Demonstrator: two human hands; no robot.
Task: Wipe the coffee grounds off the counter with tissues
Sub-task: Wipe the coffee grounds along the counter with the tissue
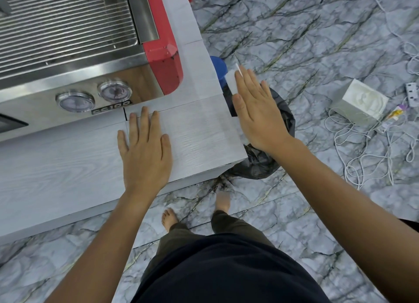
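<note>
Tissue, white, thin paper sheet point(231, 81): we are carrying it beneath the flat, straight fingers of our right hand point(256, 112), past the right edge of the counter and over the bin. Whether the thumb is pinching it from below we cannot tell; only a pale corner is showing past the fingertips.

Counter, pale grey wood-grain laminate point(199, 130): we are seeing no dark grounds on the stretch in view, so we are judging the wiping as nearly done, with disposal in hand.

Left hand point(145, 148): we are resting it palm down on the counter, fingers spread and straight, gripping nothing.

Bin, lined with a black plastic bag point(260, 164): standing on the floor just beside the counter's corner, mostly hidden under our right hand and wrist. A blue rounded object point(218, 66) is showing near its far side.

Espresso machine, steel with red side panel and two round gauges point(163, 53): sitting on the counter, well apart from both hands.

Risks, as we are judging them: the light sheet could be drifting wide of the bag's mouth on release, or tipping its grounds onto the grey marbled floor point(294, 30) where white cables point(362, 144) and a white cube-shaped tissue box point(360, 103) are lying.
</note>
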